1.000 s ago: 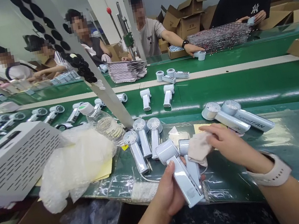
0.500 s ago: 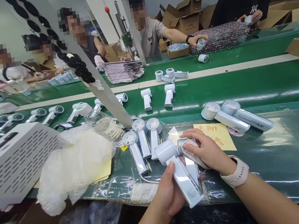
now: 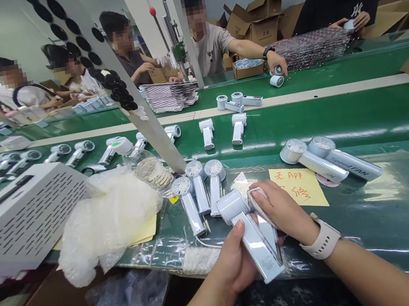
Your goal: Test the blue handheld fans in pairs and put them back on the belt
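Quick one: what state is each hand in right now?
Left hand: closed around a handheld fan.
Right hand: closed over a pale cloth, against a second fan.

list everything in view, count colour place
front fan: 1, pale blue, in left hand
rear fan: 1, pale blue, behind it
cloth: 1, whitish, under right hand
table fans: 5, pale blue, three left, two right
belt fans: many, pale blue, green belt
table: 1, green, foreground
papers: several, yellow, table
bottle: 1, clear, left
post: 1, grey, beside bottle
vented box: 1, white, left
plastic wrap: some, whitish, left
sheets: stack, white, far side
cartons: several, brown, background
people: several, mixed clothing, far side
watch: 1, white, near right hand
left hand: 1, bare, gripping front fan
right hand: 1, bare, over rear fan
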`<state>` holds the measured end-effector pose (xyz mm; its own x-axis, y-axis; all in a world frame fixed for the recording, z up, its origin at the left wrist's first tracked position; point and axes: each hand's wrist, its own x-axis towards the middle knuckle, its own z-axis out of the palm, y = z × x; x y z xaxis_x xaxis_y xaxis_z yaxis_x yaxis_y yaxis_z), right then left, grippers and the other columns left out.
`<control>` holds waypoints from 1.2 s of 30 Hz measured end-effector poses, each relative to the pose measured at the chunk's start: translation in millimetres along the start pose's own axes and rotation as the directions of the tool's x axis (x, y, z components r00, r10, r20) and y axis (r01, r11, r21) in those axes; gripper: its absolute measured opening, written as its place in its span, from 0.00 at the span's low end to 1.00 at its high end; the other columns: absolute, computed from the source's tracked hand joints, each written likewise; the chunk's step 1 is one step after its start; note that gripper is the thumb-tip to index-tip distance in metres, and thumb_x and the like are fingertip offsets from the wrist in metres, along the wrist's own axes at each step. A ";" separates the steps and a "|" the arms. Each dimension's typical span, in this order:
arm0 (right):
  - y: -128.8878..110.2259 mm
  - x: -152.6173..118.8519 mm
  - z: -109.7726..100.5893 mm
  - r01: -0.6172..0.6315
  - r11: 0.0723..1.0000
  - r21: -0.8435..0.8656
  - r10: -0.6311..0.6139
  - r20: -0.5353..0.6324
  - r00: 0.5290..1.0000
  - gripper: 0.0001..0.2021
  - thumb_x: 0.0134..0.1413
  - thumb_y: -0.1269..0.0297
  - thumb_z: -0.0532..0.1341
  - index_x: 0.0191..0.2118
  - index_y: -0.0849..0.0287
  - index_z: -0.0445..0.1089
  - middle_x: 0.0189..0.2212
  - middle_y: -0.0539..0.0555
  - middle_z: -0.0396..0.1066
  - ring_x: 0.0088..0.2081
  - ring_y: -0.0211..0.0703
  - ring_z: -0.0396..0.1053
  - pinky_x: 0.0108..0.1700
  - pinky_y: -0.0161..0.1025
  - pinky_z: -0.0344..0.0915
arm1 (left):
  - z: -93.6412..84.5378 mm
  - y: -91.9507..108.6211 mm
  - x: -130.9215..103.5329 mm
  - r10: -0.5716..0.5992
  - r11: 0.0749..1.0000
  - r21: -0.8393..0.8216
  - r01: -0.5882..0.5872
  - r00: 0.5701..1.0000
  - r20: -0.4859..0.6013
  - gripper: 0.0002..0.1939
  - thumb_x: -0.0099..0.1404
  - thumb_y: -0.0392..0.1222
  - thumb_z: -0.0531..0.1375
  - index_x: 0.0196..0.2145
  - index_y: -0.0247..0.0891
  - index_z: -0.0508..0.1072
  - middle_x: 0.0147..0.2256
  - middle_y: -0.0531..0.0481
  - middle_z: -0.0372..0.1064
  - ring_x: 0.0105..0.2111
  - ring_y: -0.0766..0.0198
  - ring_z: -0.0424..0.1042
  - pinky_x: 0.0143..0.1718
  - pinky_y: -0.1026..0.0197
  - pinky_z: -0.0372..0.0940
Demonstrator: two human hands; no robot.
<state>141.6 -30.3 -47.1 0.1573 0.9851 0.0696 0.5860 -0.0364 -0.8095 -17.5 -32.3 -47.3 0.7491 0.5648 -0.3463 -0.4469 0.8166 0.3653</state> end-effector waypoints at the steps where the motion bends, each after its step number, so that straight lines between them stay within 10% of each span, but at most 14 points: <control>1: 1.3 0.5 -3.7 0.024 1.000 0.003 -0.025 0.029 0.999 0.23 0.66 0.54 0.47 0.51 0.64 0.71 0.46 0.67 0.71 0.52 0.60 0.68 0.58 0.59 0.63 | 0.6 0.3 -0.3 -0.001 1.000 0.008 0.001 1.000 -0.004 0.21 0.52 0.53 0.72 0.35 0.34 0.78 0.35 0.43 0.78 0.36 0.54 0.76 0.46 0.50 0.69; 9: 10.5 5.4 -53.1 0.199 0.980 0.026 -0.191 0.415 0.889 0.25 0.65 0.57 0.52 0.65 0.56 0.61 0.64 0.59 0.62 0.65 0.53 0.59 0.65 0.54 0.57 | 3.6 5.2 -1.1 -0.038 0.999 0.036 0.040 0.999 -0.035 0.21 0.50 0.55 0.72 0.32 0.34 0.77 0.34 0.43 0.77 0.36 0.54 0.76 0.47 0.48 0.69; 19: -5.3 1.6 -5.2 0.073 0.980 -0.183 -0.059 0.083 0.995 0.19 0.65 0.62 0.52 0.56 0.64 0.68 0.48 0.66 0.70 0.52 0.58 0.70 0.55 0.57 0.67 | 3.3 5.1 -1.5 -0.010 0.999 -0.036 0.009 0.999 -0.041 0.18 0.52 0.50 0.72 0.34 0.34 0.78 0.34 0.45 0.78 0.36 0.55 0.77 0.42 0.54 0.70; 29: 25.0 -4.7 -37.0 0.248 0.931 -0.269 -0.239 0.068 0.969 0.23 0.64 0.63 0.49 0.61 0.61 0.64 0.52 0.63 0.75 0.51 0.53 0.74 0.52 0.50 0.72 | 5.0 10.2 -3.0 -0.046 0.999 0.021 0.046 0.999 -0.017 0.19 0.54 0.54 0.70 0.33 0.35 0.76 0.38 0.42 0.79 0.37 0.52 0.78 0.46 0.52 0.68; 36: 16.0 18.0 -100.6 0.035 0.950 -0.309 -0.165 -0.404 0.900 0.21 0.64 0.66 0.46 0.57 0.62 0.67 0.48 0.66 0.76 0.47 0.60 0.74 0.48 0.56 0.68 | 0.2 6.9 -1.6 -0.002 1.000 0.025 0.002 1.000 0.000 0.17 0.59 0.53 0.66 0.35 0.35 0.75 0.46 0.35 0.77 0.51 0.46 0.74 0.50 0.47 0.67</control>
<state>233.8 -30.1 -0.1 0.3659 0.8244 0.4318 0.8083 -0.0517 -0.5865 -21.6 -27.6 -44.1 0.7503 0.5627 -0.3470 -0.4326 0.8148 0.3860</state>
